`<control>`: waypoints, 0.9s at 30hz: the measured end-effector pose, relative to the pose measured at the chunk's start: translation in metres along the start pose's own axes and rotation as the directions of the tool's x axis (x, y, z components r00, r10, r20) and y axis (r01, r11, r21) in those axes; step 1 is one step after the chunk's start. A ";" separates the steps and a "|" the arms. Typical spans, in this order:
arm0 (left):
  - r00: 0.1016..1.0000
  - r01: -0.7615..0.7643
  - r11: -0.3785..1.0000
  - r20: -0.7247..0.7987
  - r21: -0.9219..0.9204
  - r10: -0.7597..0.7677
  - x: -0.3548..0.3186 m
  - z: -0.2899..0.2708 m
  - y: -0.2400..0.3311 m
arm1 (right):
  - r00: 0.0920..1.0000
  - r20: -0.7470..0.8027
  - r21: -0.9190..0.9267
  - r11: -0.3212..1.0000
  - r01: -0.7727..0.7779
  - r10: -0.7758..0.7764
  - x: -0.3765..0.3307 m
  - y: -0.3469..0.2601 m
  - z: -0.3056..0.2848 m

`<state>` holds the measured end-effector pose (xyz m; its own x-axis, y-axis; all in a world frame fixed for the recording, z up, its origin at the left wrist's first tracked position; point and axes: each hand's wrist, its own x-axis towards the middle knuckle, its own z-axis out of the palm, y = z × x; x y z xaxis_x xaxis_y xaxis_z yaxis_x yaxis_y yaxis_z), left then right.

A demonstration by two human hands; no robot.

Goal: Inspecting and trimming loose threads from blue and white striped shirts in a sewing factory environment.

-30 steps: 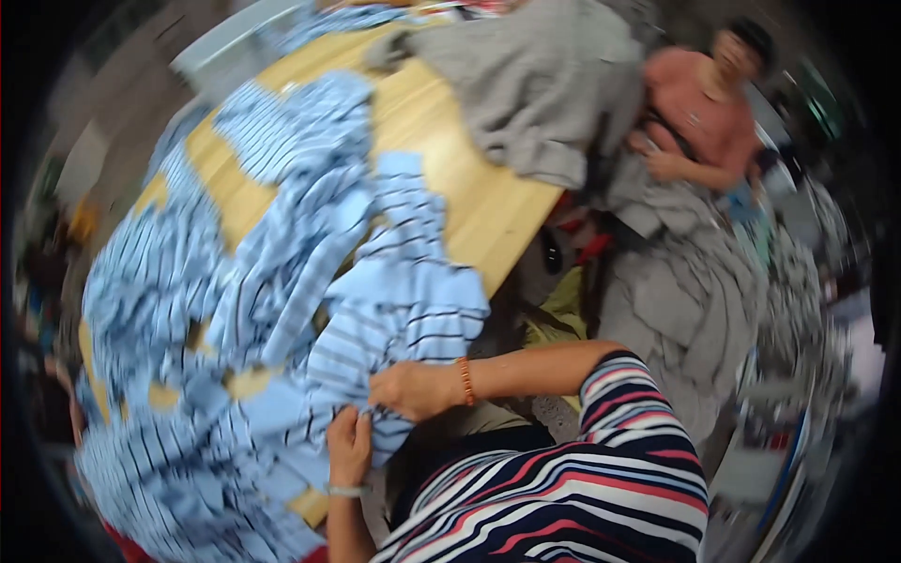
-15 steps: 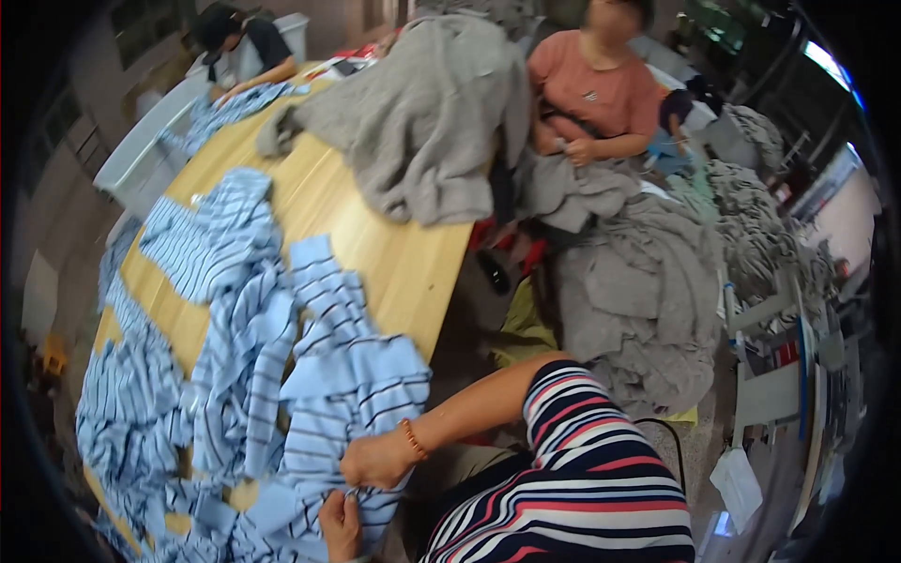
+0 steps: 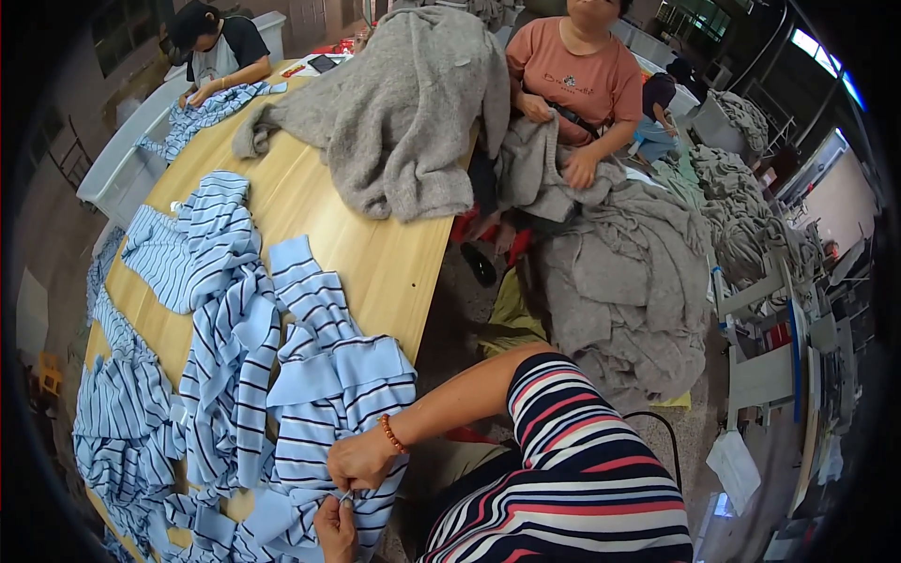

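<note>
A light blue knit sweater with dark stripes [image 3: 328, 389] lies over the near edge of the table. Closed fingers of my right hand [image 3: 364, 460], with a beaded bracelet at its wrist, grip its lower part. Just below, my left hand [image 3: 335, 530] pinches the same sweater, thumb up, close to the right fingertips. A tiny bit of something shows between the two hands, too small to name. More blue striped sweaters [image 3: 221, 244] lie crumpled to the left of my hands.
A large grey knit pile [image 3: 404, 113] covers the far part of the wooden table [image 3: 375, 263]. At the far right a person in a coral shirt [image 3: 577, 80] handles grey knitwear above a big grey heap [image 3: 624, 291]. Another person [image 3: 221, 56] works at the far left beside a white bin [image 3: 122, 155].
My view has shifted slightly, and both my hands stay on the sweater, close together. The person in coral has spread their hands farther apart on the grey knitwear.
</note>
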<state>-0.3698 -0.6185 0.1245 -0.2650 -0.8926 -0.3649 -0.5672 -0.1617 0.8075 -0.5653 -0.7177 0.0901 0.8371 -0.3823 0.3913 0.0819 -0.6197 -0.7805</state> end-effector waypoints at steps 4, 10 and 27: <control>1.000 -0.017 1.000 -0.019 0.009 0.017 0.002 0.003 -0.005 | 0.993 0.108 0.011 0.998 -0.057 0.055 0.003 -0.007 -0.010; 0.988 -0.136 0.968 -0.107 -0.213 0.115 0.010 0.016 -0.017 | 0.998 0.045 0.039 0.998 -0.054 0.052 0.001 -0.006 -0.007; 0.942 -0.030 0.988 -0.336 -0.154 -0.024 -0.061 0.013 0.019 | 0.927 -0.121 -0.030 0.932 -0.362 0.356 -0.011 -0.038 -0.022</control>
<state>-0.3746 -0.5610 0.1558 0.0262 -0.9780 -0.2070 -0.4320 -0.1978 0.8799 -0.5896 -0.7051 0.1262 0.7393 -0.6579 0.1436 -0.2431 -0.4596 -0.8542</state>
